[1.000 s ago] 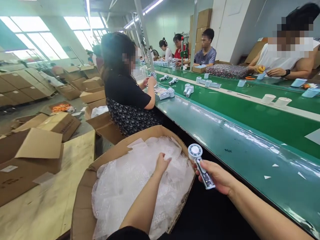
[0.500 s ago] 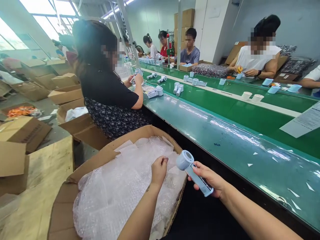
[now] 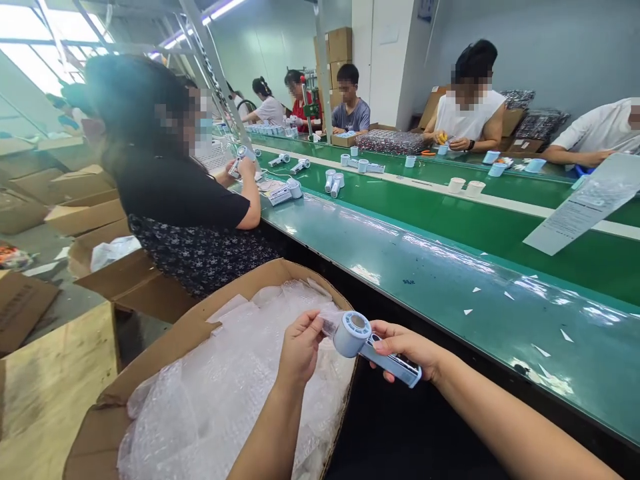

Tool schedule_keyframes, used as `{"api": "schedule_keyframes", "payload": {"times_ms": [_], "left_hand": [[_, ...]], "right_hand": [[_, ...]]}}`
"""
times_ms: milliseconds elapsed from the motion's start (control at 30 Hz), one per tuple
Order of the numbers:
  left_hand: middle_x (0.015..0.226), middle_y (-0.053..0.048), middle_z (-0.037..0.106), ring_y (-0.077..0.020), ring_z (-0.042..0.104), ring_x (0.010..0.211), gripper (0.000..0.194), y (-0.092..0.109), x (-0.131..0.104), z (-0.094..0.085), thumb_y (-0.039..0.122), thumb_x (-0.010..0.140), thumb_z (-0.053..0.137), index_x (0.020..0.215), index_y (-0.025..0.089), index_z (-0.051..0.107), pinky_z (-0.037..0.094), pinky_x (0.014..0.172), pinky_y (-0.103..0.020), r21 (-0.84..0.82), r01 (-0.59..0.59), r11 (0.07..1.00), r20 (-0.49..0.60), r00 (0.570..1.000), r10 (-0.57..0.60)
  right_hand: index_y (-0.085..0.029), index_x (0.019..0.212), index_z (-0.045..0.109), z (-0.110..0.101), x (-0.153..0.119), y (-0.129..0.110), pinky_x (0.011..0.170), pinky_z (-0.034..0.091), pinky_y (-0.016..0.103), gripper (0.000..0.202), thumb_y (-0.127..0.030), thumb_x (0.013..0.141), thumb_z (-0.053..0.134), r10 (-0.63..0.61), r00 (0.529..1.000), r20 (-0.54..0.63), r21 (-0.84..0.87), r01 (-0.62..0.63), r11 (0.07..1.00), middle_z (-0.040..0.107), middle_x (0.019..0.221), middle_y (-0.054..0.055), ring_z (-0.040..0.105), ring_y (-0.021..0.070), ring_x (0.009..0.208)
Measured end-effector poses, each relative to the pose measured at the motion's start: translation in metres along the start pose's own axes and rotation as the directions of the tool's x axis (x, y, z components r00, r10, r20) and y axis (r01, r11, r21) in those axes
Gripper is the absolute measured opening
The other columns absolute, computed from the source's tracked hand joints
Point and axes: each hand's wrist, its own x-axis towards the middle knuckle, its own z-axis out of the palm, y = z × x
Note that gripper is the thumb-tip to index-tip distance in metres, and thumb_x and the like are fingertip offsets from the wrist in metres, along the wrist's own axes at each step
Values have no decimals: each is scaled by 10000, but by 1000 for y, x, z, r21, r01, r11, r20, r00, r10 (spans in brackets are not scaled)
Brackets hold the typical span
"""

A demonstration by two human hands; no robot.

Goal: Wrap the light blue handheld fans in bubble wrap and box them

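Note:
My right hand point(image 3: 411, 348) is closed round the handle of a light blue handheld fan point(image 3: 351, 335), with the round head pointing left. Pinched in the fingers of my left hand point(image 3: 301, 343) is a piece of clear plastic wrap point(image 3: 329, 323), which reaches to the fan head; whether it is a bag I cannot tell. Below both hands stands a large open cardboard box point(image 3: 200, 319), filled with clear bubble-wrap pieces point(image 3: 215, 387).
A green workbench point(image 3: 400, 267) runs along the right, with white paper scraps point(image 3: 541, 351) on it. Further off lie more fans point(image 3: 334, 182) and white cups point(image 3: 465, 187). A co-worker point(image 3: 175, 160) sits at the left, handling a fan. A paper sheet point(image 3: 583, 203) hangs at the right.
My left hand has come up to the fan head and now shows clear wrap between its fingers. The fan has tilted flatter in my right hand. The view has swung right.

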Motion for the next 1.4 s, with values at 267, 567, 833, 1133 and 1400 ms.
{"api": "schedule_keyframes", "payload": {"times_ms": [267, 567, 833, 1133, 1400], "left_hand": [[735, 15, 596, -126, 553, 682, 379, -14, -7, 35, 290, 602, 762, 862, 184, 507, 434, 645, -244, 90, -53, 995, 98, 994, 44], [719, -8, 619, -147, 571, 678, 146, -3, -7, 52, 296, 813, 559, 747, 189, 633, 444, 600, -245, 718, -462, 521, 124, 821, 557], [817, -93, 687, -208, 626, 774, 163, -4, -13, 66, 229, 857, 529, 867, 195, 688, 491, 735, -324, 648, -743, 168, 511, 588, 626], [968, -76, 626, -187, 602, 887, 246, -22, -27, 78, 331, 819, 606, 1021, 193, 583, 526, 681, -283, 499, -530, 686, 321, 848, 421], [742, -30, 640, -170, 591, 729, 190, -14, -7, 87, 361, 817, 596, 769, 185, 648, 481, 719, -297, 471, -527, 707, 337, 848, 408]], "right_hand": [[-199, 1139, 489, -6, -17, -6, 435, 505, 203, 518, -316, 698, 733, -106, 991, -82, 266, 124, 956, 587, 944, 54, 622, 148, 705], [-258, 1087, 478, -8, -35, -9, 469, 495, 186, 474, -218, 694, 739, -164, 972, -170, -176, 134, 975, 517, 1122, 14, 575, 118, 769], [-235, 1031, 464, -3, -47, -10, 457, 488, 182, 410, -291, 708, 710, -232, 905, -355, -241, 151, 959, 536, 1081, 20, 514, 105, 721], [-295, 1223, 450, -8, -60, -25, 459, 516, 196, 565, -294, 722, 711, -307, 873, -379, -202, 246, 948, 458, 1272, 53, 550, 126, 779], [-229, 1071, 463, -2, -68, -4, 429, 497, 189, 435, -343, 730, 708, -264, 882, -389, -69, 258, 964, 522, 1136, 44, 585, 130, 755]]}}
